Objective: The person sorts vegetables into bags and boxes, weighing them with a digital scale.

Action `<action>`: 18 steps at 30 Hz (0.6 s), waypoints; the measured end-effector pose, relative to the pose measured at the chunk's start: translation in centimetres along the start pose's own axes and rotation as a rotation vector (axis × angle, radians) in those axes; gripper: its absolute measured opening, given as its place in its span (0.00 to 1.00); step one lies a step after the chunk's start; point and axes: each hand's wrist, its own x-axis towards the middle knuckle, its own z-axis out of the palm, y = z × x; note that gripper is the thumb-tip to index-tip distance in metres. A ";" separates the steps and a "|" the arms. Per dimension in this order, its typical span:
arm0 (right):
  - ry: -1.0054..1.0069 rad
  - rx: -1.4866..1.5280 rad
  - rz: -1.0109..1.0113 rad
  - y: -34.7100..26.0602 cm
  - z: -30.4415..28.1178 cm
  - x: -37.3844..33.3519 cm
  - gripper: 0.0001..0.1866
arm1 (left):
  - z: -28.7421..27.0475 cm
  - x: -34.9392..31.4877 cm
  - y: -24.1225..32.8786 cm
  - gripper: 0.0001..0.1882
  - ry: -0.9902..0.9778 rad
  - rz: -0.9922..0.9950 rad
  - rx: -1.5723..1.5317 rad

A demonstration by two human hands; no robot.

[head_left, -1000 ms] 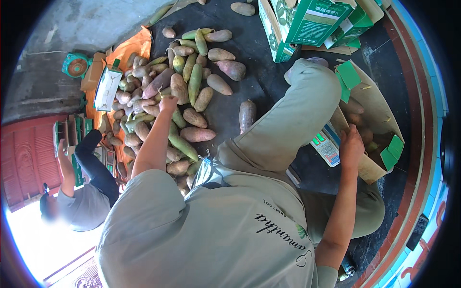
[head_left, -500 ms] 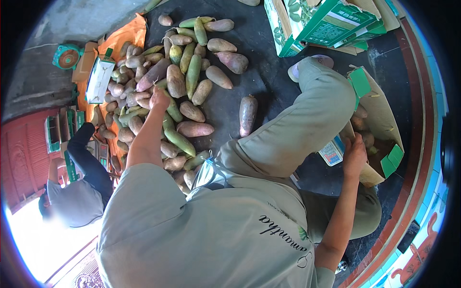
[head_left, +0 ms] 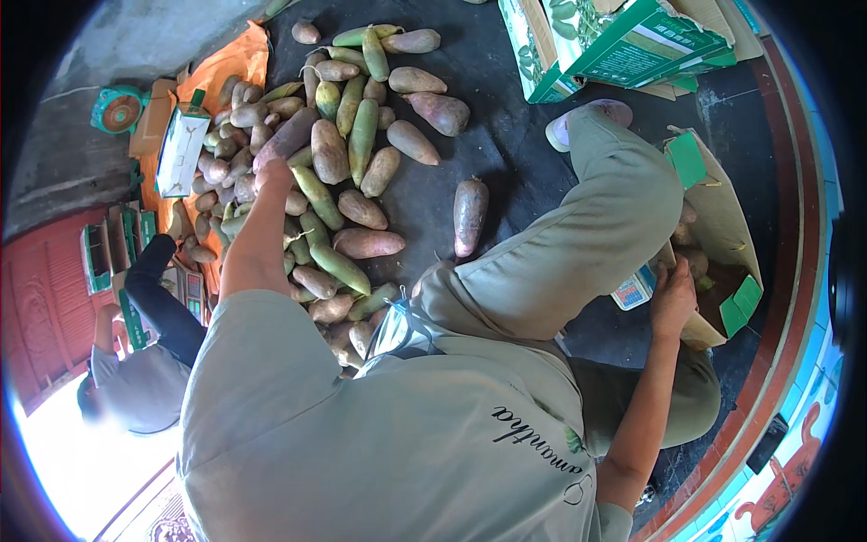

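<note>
My left hand point(head_left: 274, 174) reaches into a heap of green and purple-brown radishes, just at the lower end of a large purple radish point(head_left: 287, 135). Its fingers are hard to make out there, so a grip cannot be told. To the right, my right hand point(head_left: 673, 298) is closed on the near wall of an open cardboard box point(head_left: 722, 212) with green flaps. Several brownish radishes point(head_left: 694, 262) lie inside that box. One purple radish point(head_left: 470, 217) lies apart on the dark sheet, beside my bent leg.
A blue-edged scale point(head_left: 634, 287) is partly hidden behind my knee. Green printed cartons point(head_left: 623, 54) stand at the far right. Beyond the heap are an upright white box point(head_left: 181, 154), orange sheeting point(head_left: 237, 59) and a round green device point(head_left: 120, 110). Another person point(head_left: 144, 379) works at far left.
My left hand has moved left and slightly away across the heap. My right hand stays on the box edge. The whole view has shifted a little.
</note>
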 end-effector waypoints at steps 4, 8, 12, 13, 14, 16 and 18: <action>-0.017 0.004 0.007 -0.3 -0.2 0.2 0.14 | 0.1 -3.5 1.2 0.16 -0.037 0.041 0.097; -0.024 0.029 0.010 -0.7 -0.4 0.4 0.14 | 3.7 -2.4 0.7 0.16 -0.101 0.162 0.148; 0.023 0.039 -0.010 0.2 -0.2 0.2 0.15 | 3.1 -7.4 3.8 0.19 -0.085 0.105 -0.087; 0.032 0.048 -0.003 0.1 -0.2 0.3 0.15 | 3.2 -8.0 3.4 0.19 -0.070 0.105 -0.083; 0.018 0.052 -0.002 0.0 -0.2 0.3 0.15 | 4.0 -8.1 3.3 0.19 -0.054 0.148 -0.163; 0.015 0.051 0.024 -0.1 -0.3 0.2 0.15 | 4.9 -8.4 3.5 0.20 -0.028 0.217 -0.237; 0.092 0.079 -0.048 0.2 -0.1 0.0 0.15 | 5.1 -8.3 4.0 0.20 0.040 0.213 -0.375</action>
